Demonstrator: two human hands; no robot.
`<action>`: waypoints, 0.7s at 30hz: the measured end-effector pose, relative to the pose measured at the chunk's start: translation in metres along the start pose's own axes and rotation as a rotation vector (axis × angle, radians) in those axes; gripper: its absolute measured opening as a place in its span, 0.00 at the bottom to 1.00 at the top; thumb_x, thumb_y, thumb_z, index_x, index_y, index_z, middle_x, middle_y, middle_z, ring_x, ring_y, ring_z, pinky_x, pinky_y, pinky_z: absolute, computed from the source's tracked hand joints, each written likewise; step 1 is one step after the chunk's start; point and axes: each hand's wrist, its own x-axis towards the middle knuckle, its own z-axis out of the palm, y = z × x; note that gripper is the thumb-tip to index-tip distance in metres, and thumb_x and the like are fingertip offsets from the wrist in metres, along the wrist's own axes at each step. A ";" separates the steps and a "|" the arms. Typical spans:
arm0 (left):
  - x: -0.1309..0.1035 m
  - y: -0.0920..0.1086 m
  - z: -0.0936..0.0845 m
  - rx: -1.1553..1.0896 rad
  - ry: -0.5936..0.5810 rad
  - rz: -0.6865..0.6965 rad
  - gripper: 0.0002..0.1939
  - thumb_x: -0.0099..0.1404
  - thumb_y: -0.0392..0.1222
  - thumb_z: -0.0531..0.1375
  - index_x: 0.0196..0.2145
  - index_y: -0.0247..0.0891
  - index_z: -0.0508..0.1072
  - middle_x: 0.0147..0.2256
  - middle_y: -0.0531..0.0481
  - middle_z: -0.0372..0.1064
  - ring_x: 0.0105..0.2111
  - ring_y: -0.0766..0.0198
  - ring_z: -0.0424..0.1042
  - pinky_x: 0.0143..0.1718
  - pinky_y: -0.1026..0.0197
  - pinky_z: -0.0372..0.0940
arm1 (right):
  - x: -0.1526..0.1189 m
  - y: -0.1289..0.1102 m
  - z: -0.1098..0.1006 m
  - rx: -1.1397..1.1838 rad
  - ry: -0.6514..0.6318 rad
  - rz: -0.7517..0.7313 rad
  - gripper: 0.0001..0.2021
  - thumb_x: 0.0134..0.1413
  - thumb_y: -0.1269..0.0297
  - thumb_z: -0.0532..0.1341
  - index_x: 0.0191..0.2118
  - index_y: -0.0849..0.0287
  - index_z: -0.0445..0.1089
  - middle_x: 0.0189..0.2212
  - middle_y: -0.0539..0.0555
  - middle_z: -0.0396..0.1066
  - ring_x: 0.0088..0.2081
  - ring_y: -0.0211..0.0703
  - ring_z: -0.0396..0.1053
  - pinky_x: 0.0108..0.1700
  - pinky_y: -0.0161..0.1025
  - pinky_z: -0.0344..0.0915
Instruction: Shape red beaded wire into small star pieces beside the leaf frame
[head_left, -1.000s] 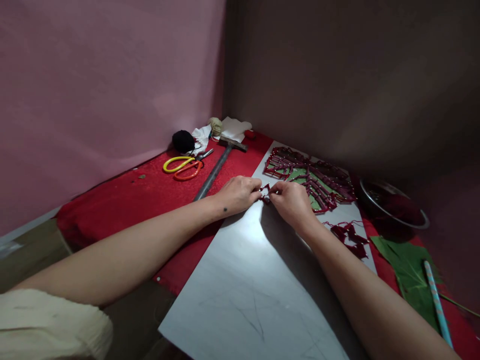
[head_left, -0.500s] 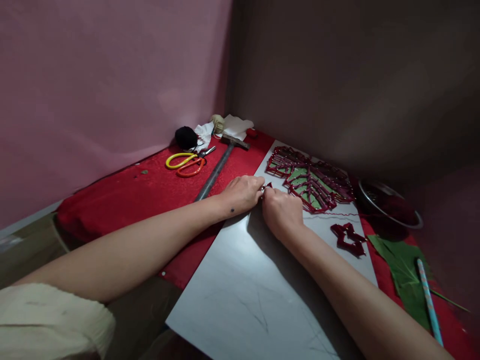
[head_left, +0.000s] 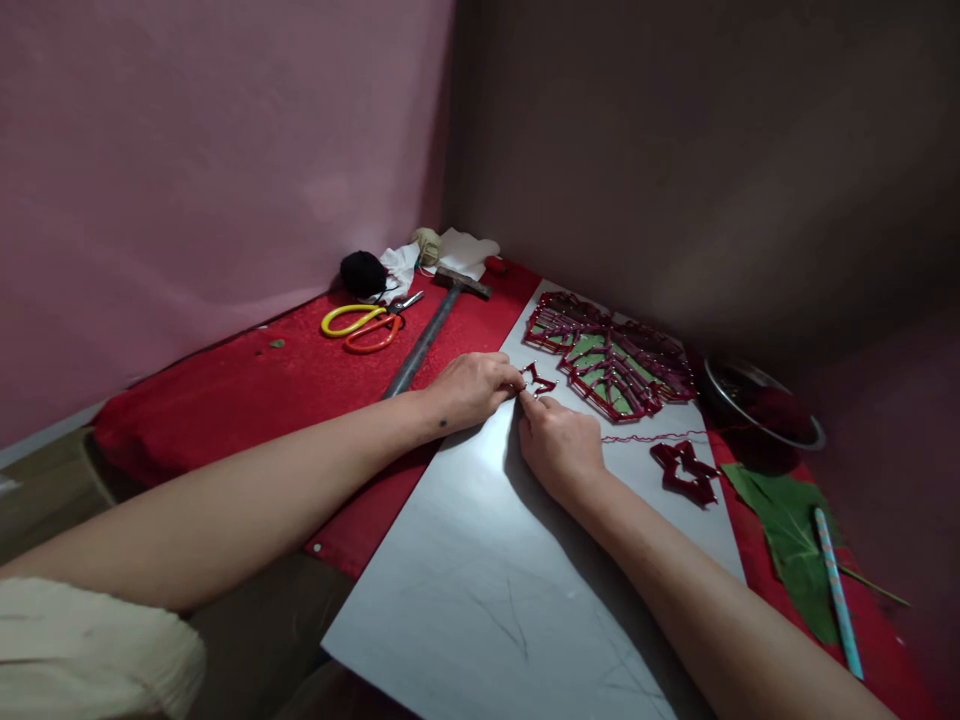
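Closely, my right hand [head_left: 561, 445] pinches at the near edge of the small nail star [head_left: 538, 380], and my left hand [head_left: 480, 388] closes its fingertips on its left side; what thread either grip holds, I cannot tell. Beyond, left of my grips, lie the hammer [head_left: 429, 340] and scissors [head_left: 367, 325].

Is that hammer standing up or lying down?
Lying down: the hammer stretches flat along the red cloth, its handle end hidden by the left forearm.
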 end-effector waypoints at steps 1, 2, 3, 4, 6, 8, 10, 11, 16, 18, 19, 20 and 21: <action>-0.001 0.000 -0.001 0.015 -0.015 0.017 0.10 0.62 0.37 0.55 0.36 0.39 0.76 0.34 0.50 0.70 0.36 0.66 0.69 0.38 0.65 0.62 | 0.000 0.000 0.001 -0.004 0.002 -0.008 0.17 0.57 0.68 0.49 0.50 0.58 0.67 0.35 0.56 0.73 0.27 0.40 0.67 0.24 0.38 0.46; -0.001 0.000 -0.002 0.032 -0.028 0.028 0.10 0.62 0.37 0.55 0.37 0.39 0.76 0.34 0.49 0.70 0.35 0.66 0.69 0.38 0.65 0.62 | -0.001 0.001 0.001 -0.005 0.005 -0.014 0.18 0.58 0.68 0.48 0.51 0.58 0.66 0.36 0.56 0.73 0.27 0.41 0.67 0.24 0.38 0.46; -0.002 0.000 -0.003 0.053 -0.041 0.039 0.11 0.63 0.38 0.54 0.37 0.39 0.76 0.34 0.49 0.69 0.35 0.66 0.69 0.38 0.65 0.62 | -0.001 0.001 0.001 -0.006 0.009 -0.018 0.18 0.58 0.68 0.48 0.51 0.58 0.66 0.36 0.56 0.73 0.27 0.41 0.67 0.24 0.38 0.46; -0.002 0.001 -0.003 0.075 -0.053 0.052 0.11 0.63 0.38 0.54 0.38 0.39 0.76 0.33 0.49 0.69 0.35 0.66 0.69 0.37 0.65 0.62 | -0.002 0.001 0.002 -0.006 0.011 -0.020 0.18 0.58 0.68 0.48 0.51 0.58 0.66 0.36 0.56 0.73 0.27 0.41 0.67 0.24 0.38 0.46; -0.004 0.003 -0.005 0.139 -0.073 0.080 0.12 0.64 0.38 0.52 0.38 0.39 0.75 0.33 0.49 0.68 0.34 0.66 0.68 0.35 0.64 0.61 | -0.003 0.002 0.003 -0.005 0.018 -0.026 0.18 0.58 0.68 0.48 0.51 0.59 0.66 0.35 0.55 0.73 0.27 0.41 0.67 0.24 0.38 0.46; -0.005 0.005 -0.006 0.218 -0.090 0.100 0.13 0.65 0.37 0.51 0.37 0.39 0.75 0.32 0.49 0.66 0.33 0.65 0.67 0.33 0.64 0.60 | -0.004 0.002 0.004 -0.001 0.038 -0.041 0.18 0.58 0.68 0.48 0.51 0.60 0.66 0.34 0.56 0.73 0.28 0.41 0.67 0.24 0.38 0.46; -0.006 0.007 -0.007 0.270 -0.103 0.109 0.13 0.65 0.37 0.50 0.38 0.39 0.75 0.31 0.48 0.65 0.32 0.64 0.66 0.31 0.64 0.59 | -0.004 0.002 0.005 0.007 0.062 -0.055 0.18 0.57 0.68 0.48 0.51 0.61 0.66 0.33 0.56 0.72 0.28 0.41 0.67 0.25 0.39 0.45; -0.007 0.007 -0.007 0.273 -0.101 0.111 0.13 0.65 0.38 0.50 0.39 0.39 0.74 0.32 0.48 0.65 0.32 0.64 0.66 0.30 0.64 0.59 | -0.004 0.003 0.006 0.012 0.072 -0.058 0.18 0.57 0.68 0.48 0.51 0.61 0.66 0.33 0.56 0.72 0.28 0.41 0.66 0.25 0.39 0.45; -0.008 0.003 -0.005 0.184 -0.043 0.093 0.13 0.65 0.40 0.51 0.41 0.41 0.74 0.34 0.49 0.67 0.34 0.66 0.67 0.34 0.65 0.61 | -0.005 0.004 0.010 0.039 0.112 -0.054 0.17 0.57 0.68 0.48 0.49 0.59 0.67 0.33 0.56 0.72 0.25 0.38 0.64 0.24 0.38 0.44; -0.008 0.002 -0.004 0.168 -0.045 0.090 0.13 0.66 0.40 0.51 0.40 0.42 0.74 0.34 0.49 0.67 0.34 0.66 0.67 0.35 0.65 0.61 | -0.006 0.004 0.010 0.044 0.132 -0.056 0.16 0.57 0.67 0.48 0.47 0.59 0.69 0.32 0.55 0.72 0.25 0.38 0.63 0.24 0.39 0.43; -0.008 0.002 -0.003 0.168 -0.049 0.090 0.13 0.66 0.40 0.51 0.41 0.42 0.74 0.34 0.49 0.67 0.34 0.67 0.67 0.34 0.65 0.61 | -0.006 0.004 0.010 0.045 0.142 -0.056 0.16 0.57 0.66 0.48 0.46 0.59 0.69 0.32 0.55 0.72 0.24 0.38 0.63 0.24 0.39 0.42; -0.008 0.002 -0.003 0.172 -0.053 0.089 0.13 0.66 0.40 0.51 0.41 0.42 0.74 0.33 0.49 0.67 0.33 0.67 0.67 0.34 0.65 0.60 | -0.007 0.004 0.010 0.046 0.151 -0.053 0.16 0.57 0.66 0.49 0.45 0.58 0.70 0.31 0.54 0.72 0.24 0.38 0.63 0.24 0.39 0.41; -0.007 0.002 -0.003 0.180 -0.057 0.089 0.13 0.66 0.40 0.51 0.41 0.43 0.74 0.33 0.49 0.66 0.33 0.66 0.67 0.33 0.65 0.60 | -0.008 0.005 0.009 0.047 0.157 -0.049 0.15 0.56 0.66 0.49 0.44 0.58 0.70 0.31 0.54 0.72 0.24 0.38 0.63 0.24 0.39 0.41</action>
